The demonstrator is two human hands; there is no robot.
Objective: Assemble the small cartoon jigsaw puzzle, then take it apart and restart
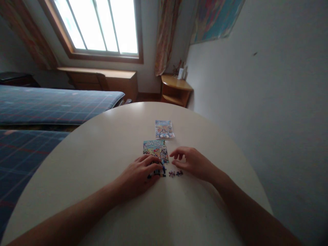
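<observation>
A partly assembled jigsaw puzzle (155, 147) with a colourful printed picture lies on the round white table (123, 136). My left hand (146, 169) rests over its lower part with the fingers spread, hiding some of the pieces. My right hand (188, 160) hovers just right of the puzzle, fingers curved and thumb apart, with nothing visible between them. Below its fingertips lie loose puzzle pieces (175, 173). Beyond the puzzle sits a small printed picture sheet (164, 130) in similar colours.
A bed with a blue plaid mattress (56, 104) stands left of the table. A wooden corner shelf (176, 83) and a low wooden desk (118, 75) are beyond it, under a bright window (99, 27). The white wall (269, 102) runs close along the right.
</observation>
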